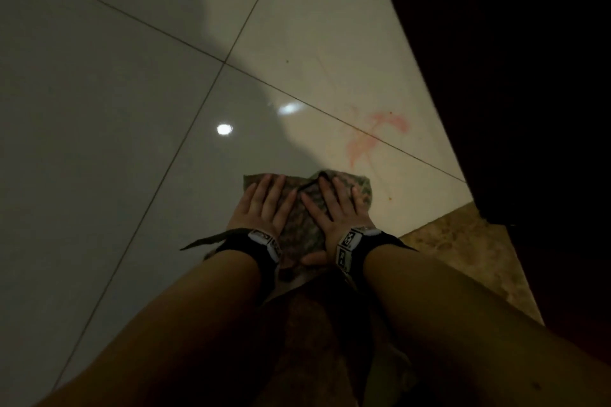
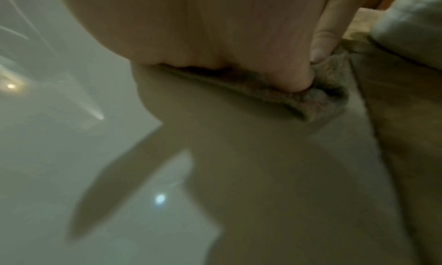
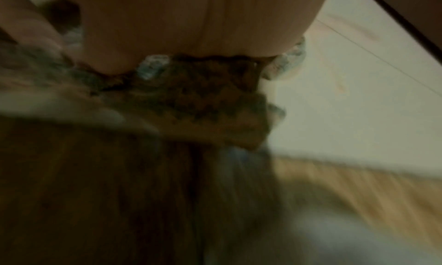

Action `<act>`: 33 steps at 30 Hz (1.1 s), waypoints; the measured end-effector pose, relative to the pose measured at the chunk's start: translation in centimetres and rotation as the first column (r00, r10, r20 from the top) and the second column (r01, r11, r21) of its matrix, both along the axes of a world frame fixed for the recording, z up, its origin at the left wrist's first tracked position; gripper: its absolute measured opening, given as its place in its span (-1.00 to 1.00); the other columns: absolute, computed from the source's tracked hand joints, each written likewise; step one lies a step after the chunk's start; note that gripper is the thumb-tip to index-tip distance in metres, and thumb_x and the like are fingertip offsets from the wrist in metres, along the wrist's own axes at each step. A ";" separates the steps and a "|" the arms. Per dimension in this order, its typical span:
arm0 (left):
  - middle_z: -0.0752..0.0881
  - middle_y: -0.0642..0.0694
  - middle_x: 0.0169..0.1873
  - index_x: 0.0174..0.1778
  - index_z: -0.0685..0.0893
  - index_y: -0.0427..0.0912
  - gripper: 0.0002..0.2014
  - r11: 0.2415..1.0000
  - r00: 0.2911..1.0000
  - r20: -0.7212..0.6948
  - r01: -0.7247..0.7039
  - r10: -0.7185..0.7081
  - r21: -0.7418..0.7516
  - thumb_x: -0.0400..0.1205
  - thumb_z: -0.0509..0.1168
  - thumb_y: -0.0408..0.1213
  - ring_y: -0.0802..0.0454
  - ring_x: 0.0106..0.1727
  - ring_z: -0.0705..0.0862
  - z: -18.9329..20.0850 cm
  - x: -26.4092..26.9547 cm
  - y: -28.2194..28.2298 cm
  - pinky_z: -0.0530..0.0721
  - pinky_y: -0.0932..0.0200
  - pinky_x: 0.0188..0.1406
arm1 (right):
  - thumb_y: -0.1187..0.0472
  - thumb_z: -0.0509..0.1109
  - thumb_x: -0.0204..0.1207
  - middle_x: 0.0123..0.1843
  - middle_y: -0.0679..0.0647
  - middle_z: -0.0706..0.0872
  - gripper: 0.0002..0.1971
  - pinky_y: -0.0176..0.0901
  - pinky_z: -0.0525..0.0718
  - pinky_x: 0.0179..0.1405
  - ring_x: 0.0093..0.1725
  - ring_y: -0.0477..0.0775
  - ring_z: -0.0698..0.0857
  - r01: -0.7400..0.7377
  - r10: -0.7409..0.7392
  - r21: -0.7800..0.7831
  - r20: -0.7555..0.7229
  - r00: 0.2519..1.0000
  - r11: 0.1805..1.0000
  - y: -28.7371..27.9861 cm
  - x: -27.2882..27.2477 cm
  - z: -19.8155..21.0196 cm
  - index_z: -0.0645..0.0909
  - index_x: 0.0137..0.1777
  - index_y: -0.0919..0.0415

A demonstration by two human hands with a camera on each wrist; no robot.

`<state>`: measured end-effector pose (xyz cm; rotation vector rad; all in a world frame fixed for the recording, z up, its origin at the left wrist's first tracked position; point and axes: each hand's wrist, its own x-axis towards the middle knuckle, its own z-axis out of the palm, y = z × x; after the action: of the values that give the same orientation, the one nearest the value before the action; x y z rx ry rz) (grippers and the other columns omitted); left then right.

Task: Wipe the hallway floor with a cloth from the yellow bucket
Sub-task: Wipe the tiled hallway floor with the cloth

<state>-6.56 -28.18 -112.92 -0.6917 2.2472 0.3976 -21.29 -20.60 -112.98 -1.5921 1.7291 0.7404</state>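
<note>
Cloth (image 1: 305,208) lies flat on the glossy tiled floor (image 1: 115,109), pinned under both your palms: left hand (image 1: 264,205) and right hand (image 1: 334,208) rest side by side, fingers straight, gripping nothing. It looks soft and limp, likely to bunch, so keep your weight spread over its middle. Just ahead sits a pink stain (image 1: 373,135). A dark wall (image 1: 529,76) bounds the right; a brown threshold (image 1: 463,258) lies beside you.
</note>
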 end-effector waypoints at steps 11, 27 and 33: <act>-0.47 -0.24 0.62 0.57 -0.53 -0.07 0.22 0.999 0.999 -0.002 -0.040 0.040 0.025 0.35 0.10 0.55 -0.26 0.64 -0.44 -0.9 -5.5 3.1 -0.42 -0.17 0.61 | -0.46 0.37 0.21 0.66 0.15 -0.48 0.23 0.29 -0.41 0.56 0.64 0.27 -0.43 0.072 -0.070 0.063 -0.026 0.997 0.995 1.9 -5.2 0.0 -0.44 0.62 -0.13; -0.40 -0.22 0.65 0.63 -0.43 -0.02 0.20 0.989 0.987 -0.096 -0.135 0.129 -0.052 0.32 0.08 0.56 -0.25 0.66 -0.39 -1.3 -8.6 -5.3 -0.42 -0.11 0.60 | -0.57 0.28 0.12 0.67 0.18 -0.44 0.26 0.23 -0.48 0.52 0.64 0.29 -0.42 -0.121 0.122 -0.134 0.000 0.993 0.984 -7.7 -10.5 -0.9 -0.39 0.63 -0.11; -0.36 -0.23 0.66 0.60 -0.46 -0.05 0.24 0.981 0.980 -0.133 -0.160 0.145 -0.111 0.27 0.05 0.61 -0.25 0.67 -0.35 -1.8 -9.8 -10.6 -0.42 -0.10 0.61 | -0.59 0.29 0.08 0.68 0.18 -0.43 0.28 0.27 -0.45 0.54 0.64 0.28 -0.42 -0.140 0.144 -0.196 0.005 0.990 0.971 -13.6 -11.8 -1.6 -0.36 0.64 -0.11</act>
<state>-16.31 -38.74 -114.76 -0.9309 2.3583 0.3902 -33.09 -34.24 -114.55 -1.8660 1.7316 0.6360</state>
